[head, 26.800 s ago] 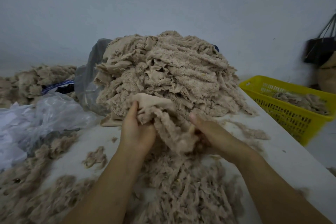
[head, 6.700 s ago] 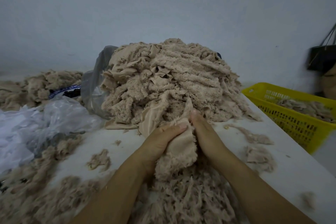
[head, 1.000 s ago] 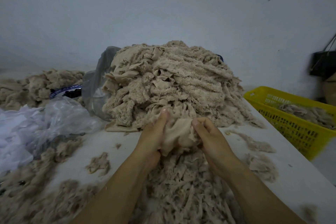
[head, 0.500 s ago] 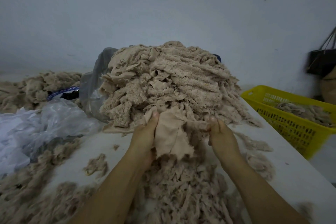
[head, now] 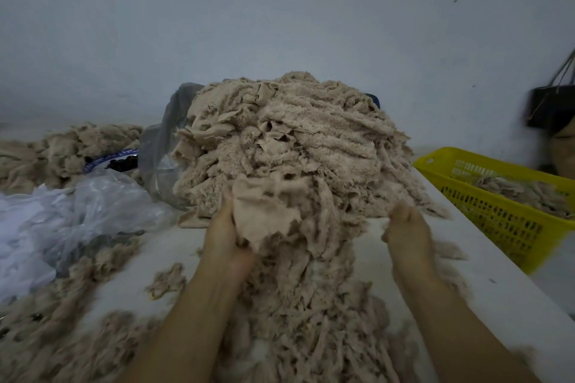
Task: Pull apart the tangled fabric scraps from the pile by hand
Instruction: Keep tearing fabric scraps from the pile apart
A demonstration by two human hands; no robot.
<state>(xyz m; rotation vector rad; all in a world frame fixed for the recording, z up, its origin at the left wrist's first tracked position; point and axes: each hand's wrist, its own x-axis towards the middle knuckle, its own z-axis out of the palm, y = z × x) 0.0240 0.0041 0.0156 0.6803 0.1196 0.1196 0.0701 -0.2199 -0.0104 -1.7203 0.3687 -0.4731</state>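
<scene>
The left hand (head: 227, 236) grips a flat beige scrap (head: 264, 214) at the foot of the pile (head: 295, 134). The right hand (head: 407, 233), its fingers curled on fuzzy strands (head: 378, 218), has swung farther right than half a second ago, and the gap between the two is wider. Loose scraps (head: 311, 320) cover the counter (head: 485, 277) beneath.

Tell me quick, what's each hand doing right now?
Left hand: closed, gripping a flat cloth piece.
Right hand: curled beside the scrap pile; too blurred to tell if it holds anything.
</scene>
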